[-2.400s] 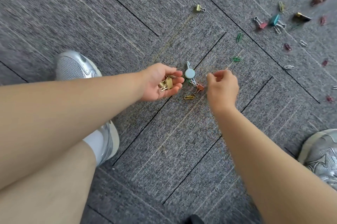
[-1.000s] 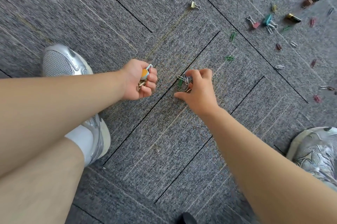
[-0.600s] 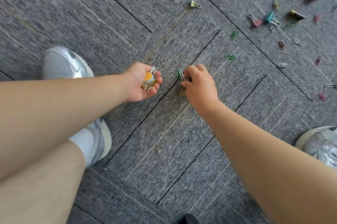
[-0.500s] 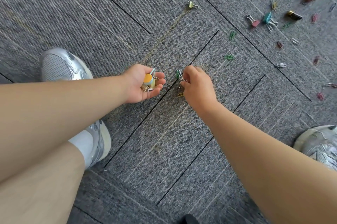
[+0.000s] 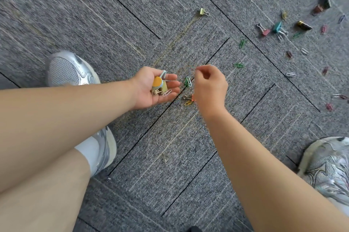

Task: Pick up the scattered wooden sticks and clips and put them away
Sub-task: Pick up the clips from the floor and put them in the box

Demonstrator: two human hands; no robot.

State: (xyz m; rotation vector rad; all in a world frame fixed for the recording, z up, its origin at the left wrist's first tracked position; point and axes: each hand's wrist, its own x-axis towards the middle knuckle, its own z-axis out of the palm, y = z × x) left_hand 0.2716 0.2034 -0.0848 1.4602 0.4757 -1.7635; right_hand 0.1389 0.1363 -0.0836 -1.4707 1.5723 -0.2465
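My left hand (image 5: 149, 92) lies palm up just above the grey carpet (image 5: 132, 14). In its palm sit a round orange clip (image 5: 157, 82), small gold binder clips and a pale paper clip (image 5: 167, 92). My right hand (image 5: 211, 88) hovers beside it, blurred, with its fingers curled and thumb and forefinger together. I see nothing between them. On the floor between the hands lie a green paper clip (image 5: 187, 81), a gold paper clip (image 5: 188, 102) and a small orange binder clip (image 5: 190, 97), partly hidden by the right hand.
Two more green paper clips (image 5: 238, 65) lie beyond the right hand, and a gold binder clip (image 5: 203, 12) farther off. Several coloured binder and paper clips (image 5: 277, 28) are scattered at the upper right. Silver shoes stand at left (image 5: 66, 69) and lower right (image 5: 328, 167).
My right hand has risen from the clips on the floor. My left hand has opened flatter, and a pale paper clip now lies on its fingers.
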